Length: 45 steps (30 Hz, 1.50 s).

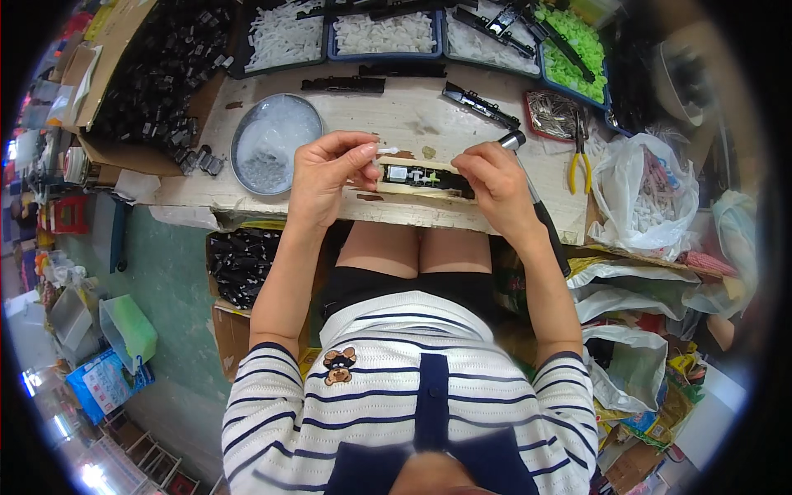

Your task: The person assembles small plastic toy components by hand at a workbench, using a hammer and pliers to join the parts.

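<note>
I log, from the holder (417, 193): printed blue bag (89, 394), far left; bowl (237, 165), left; hammer (548, 227), pliers (573, 170), right. Black part (425, 182): in holder, on bench (388, 115). Left hand (332, 167): fingers pinching white piece (388, 151) at holder's left end. Right hand (502, 185): fingers at part's right end; grip I cannot tell.

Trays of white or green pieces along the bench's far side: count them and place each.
4, in a row: the leftmost tray, second tray and third tray hold white pieces; the rightmost tray holds green pieces. More may be hidden.
</note>
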Available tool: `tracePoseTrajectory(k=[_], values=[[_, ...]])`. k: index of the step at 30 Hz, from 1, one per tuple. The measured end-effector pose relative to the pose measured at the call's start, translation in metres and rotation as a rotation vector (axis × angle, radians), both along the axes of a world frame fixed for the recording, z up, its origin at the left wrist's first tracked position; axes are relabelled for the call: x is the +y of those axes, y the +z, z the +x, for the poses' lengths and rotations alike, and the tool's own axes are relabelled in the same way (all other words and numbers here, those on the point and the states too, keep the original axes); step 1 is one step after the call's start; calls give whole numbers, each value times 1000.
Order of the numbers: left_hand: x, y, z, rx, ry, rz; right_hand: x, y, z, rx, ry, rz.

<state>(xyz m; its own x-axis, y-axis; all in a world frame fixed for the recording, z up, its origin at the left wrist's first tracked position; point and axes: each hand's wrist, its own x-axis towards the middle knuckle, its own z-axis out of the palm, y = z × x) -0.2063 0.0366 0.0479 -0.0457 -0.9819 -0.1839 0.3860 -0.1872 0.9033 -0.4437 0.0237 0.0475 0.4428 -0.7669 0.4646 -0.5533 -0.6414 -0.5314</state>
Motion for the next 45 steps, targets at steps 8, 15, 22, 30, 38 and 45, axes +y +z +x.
tracePoseTrajectory(k=[8,15,22,30,38,45], values=[[1,-4,-4,11,9,13,-52,-21,24,185,-89,14],[2,-5,-8,-12,30,48,-89,-29,61,513,-182,-5],[-2,-5,-7,-9,12,55,-69,-4,34,458,-100,117],[-4,-5,-13,3,-38,110,-20,4,-5,-517,173,495],[-4,-1,-21,58,-62,97,-9,8,-2,-376,172,330],[-4,3,-25,54,-88,116,-6,12,-1,-310,193,259]])
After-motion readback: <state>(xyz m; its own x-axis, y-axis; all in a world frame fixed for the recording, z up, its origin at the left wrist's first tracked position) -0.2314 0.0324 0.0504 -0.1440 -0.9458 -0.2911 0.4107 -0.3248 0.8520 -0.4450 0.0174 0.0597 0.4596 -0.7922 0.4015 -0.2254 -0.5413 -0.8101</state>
